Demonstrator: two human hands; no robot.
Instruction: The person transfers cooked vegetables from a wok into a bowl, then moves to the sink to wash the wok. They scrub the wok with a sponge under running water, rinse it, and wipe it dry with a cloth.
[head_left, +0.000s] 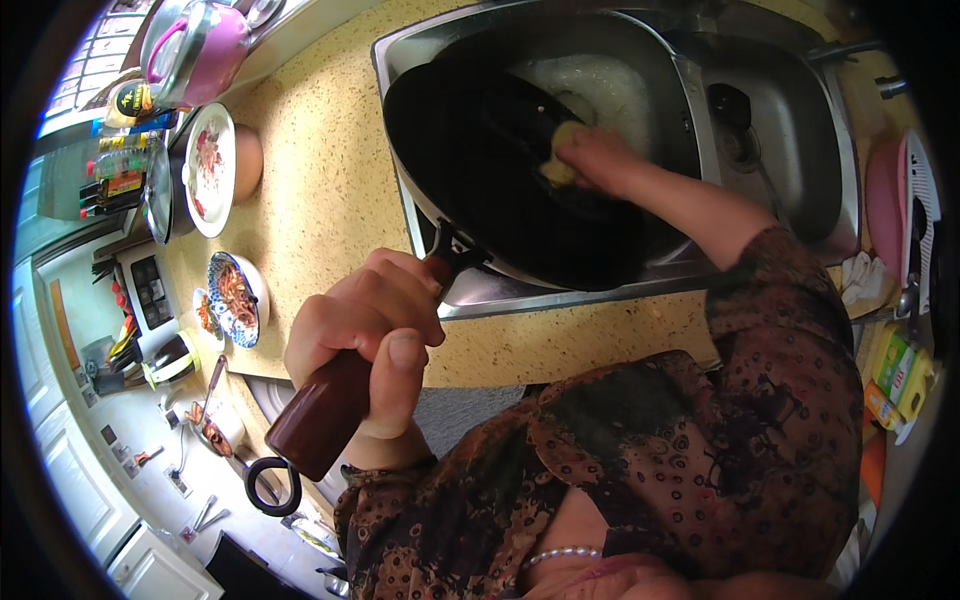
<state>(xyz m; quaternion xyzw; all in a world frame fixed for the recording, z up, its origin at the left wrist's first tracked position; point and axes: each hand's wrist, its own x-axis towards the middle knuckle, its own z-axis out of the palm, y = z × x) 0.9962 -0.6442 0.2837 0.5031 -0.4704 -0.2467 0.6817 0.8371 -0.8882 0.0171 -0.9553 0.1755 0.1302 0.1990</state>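
A large black wok (480, 172) is tilted over the left basin of a stainless steel double sink (795, 135). My left hand (367, 330) is closed round the wok's brown handle (322, 420), which has a black hanging ring (273, 487) at its end. Inside the wok, my right hand (604, 159) grips a yellow sponge (561, 154) against the dark surface. Part of the basin behind the wok shows whitish, sudsy water (600, 90). The wok hides the rest of that basin.
On the speckled countertop (322, 150) at left stand a white plate of food (210, 169), a blue-patterned bowl (238, 300) and a smaller dish (208, 319). A faucet (844, 51) reaches over the right basin. Pink basins (886, 202) and a yellow detergent bottle (904, 375) are at right.
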